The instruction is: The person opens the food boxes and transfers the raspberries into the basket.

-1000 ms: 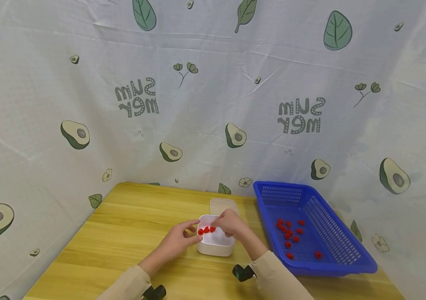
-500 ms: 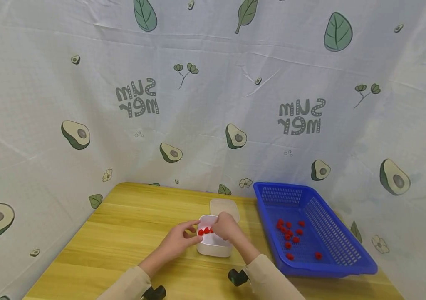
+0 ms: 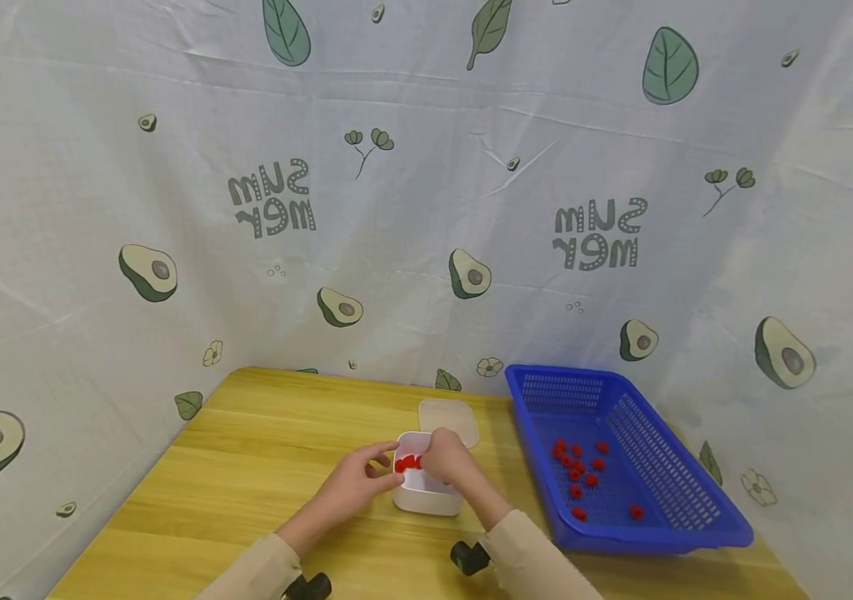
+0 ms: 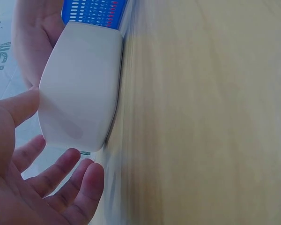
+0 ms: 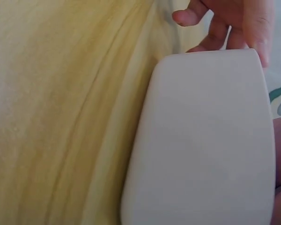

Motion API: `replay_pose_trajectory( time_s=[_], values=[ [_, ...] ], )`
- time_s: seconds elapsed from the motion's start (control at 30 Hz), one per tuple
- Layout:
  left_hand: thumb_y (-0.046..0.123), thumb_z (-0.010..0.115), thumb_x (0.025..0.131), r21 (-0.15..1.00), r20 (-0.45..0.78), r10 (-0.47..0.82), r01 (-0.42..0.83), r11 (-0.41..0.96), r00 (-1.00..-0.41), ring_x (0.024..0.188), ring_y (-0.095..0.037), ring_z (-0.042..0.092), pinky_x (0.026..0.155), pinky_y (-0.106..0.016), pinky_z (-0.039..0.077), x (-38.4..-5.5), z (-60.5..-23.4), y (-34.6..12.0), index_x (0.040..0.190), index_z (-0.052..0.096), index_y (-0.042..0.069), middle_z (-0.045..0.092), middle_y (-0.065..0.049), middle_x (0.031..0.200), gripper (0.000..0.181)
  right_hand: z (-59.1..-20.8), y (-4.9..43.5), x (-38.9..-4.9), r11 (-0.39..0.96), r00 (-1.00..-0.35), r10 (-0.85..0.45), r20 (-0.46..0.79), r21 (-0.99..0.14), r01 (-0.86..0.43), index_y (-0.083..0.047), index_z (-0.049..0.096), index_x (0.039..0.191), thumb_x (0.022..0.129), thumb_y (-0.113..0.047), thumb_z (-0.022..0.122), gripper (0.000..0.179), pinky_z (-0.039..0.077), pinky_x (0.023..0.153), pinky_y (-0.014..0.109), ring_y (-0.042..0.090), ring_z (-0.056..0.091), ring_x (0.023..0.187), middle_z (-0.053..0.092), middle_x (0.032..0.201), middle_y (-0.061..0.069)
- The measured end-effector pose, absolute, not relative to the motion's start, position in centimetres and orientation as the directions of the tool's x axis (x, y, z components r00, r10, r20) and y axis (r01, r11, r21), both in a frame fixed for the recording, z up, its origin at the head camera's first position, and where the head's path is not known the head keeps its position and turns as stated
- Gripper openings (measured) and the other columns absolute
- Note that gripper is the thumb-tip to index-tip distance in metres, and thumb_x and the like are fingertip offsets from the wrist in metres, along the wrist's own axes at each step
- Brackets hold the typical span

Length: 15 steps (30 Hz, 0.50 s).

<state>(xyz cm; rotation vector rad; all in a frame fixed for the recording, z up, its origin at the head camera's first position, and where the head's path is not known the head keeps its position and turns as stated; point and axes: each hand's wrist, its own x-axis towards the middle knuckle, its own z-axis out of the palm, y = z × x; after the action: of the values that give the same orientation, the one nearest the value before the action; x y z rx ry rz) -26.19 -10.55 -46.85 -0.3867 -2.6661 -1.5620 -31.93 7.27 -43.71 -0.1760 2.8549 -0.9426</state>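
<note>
A small white box (image 3: 425, 501) stands on the wooden table, with a row of red raspberries (image 3: 409, 461) inside along its left part. My left hand (image 3: 351, 483) touches the box's left side, thumb at the near rim and forefinger farther back. In the left wrist view its other fingers (image 4: 62, 172) are spread loosely beside the box. My right hand (image 3: 451, 458) reaches down into the box at the right end of the row. Its fingertips are hidden, so I cannot tell whether they pinch a raspberry.
A blue plastic basket (image 3: 662, 528) stands on the right with several more raspberries (image 3: 575, 473) scattered in it. Just behind the box lies a pale square lid (image 3: 449, 417). Beyond the wooden table (image 3: 284, 417) hangs a printed cloth (image 3: 396, 333).
My right hand has moved slightly left inside the box and now covers part of the row's right end. The raspberries sit a little closer together. The left hand has stayed in place.
</note>
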Motion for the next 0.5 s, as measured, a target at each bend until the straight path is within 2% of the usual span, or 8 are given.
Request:
replay_pose_trajectory(
  time_s=[0.17, 0.27, 0.5],
  values=[
    [0.034, 0.074, 0.092, 0.855, 0.138, 0.197, 0.217, 0.471, -0.971, 0.094, -0.019, 0.057, 0.074, -0.032, 0.049, -26.30, -46.97, -10.63, 0.141, 0.058, 0.015, 0.064, -0.006, 0.115, 0.055, -44.43, 7.12, -31.84, 0.844, -0.984, -0.174, -0.042, -0.521, -0.127, -0.001, 0.064, 0.086, 0.084, -0.009, 0.073, 0.012, 0.042, 0.054, 0.028, 0.023, 0.052, 0.066, 0.058, 0.077, 0.008],
    [0.036, 0.074, 0.092, 0.851, 0.137, 0.198, 0.217, 0.478, -0.971, 0.094, -0.019, 0.057, 0.075, -0.031, 0.050, -26.41, -47.05, -10.63, 0.141, 0.058, 0.016, 0.065, -0.005, 0.116, 0.055, -44.65, 7.06, -31.86, 0.854, -0.985, -0.170, -0.032, -0.504, -0.131, -0.001, 0.065, 0.088, 0.084, -0.012, 0.076, 0.016, 0.044, 0.058, 0.029, 0.023, 0.052, 0.068, 0.058, 0.078, 0.008],
    [0.036, 0.074, 0.092, 0.854, 0.131, 0.192, 0.209, 0.477, -0.973, 0.094, -0.020, 0.057, 0.075, -0.033, 0.049, -26.42, -46.98, -10.58, 0.141, 0.058, 0.017, 0.065, -0.006, 0.116, 0.055, -44.62, 6.86, -31.81, 0.858, -0.988, -0.149, -0.030, -0.500, -0.114, 0.000, 0.066, 0.091, 0.083, -0.011, 0.076, 0.017, 0.046, 0.061, 0.030, 0.023, 0.053, 0.070, 0.059, 0.079, 0.008]
  ],
)
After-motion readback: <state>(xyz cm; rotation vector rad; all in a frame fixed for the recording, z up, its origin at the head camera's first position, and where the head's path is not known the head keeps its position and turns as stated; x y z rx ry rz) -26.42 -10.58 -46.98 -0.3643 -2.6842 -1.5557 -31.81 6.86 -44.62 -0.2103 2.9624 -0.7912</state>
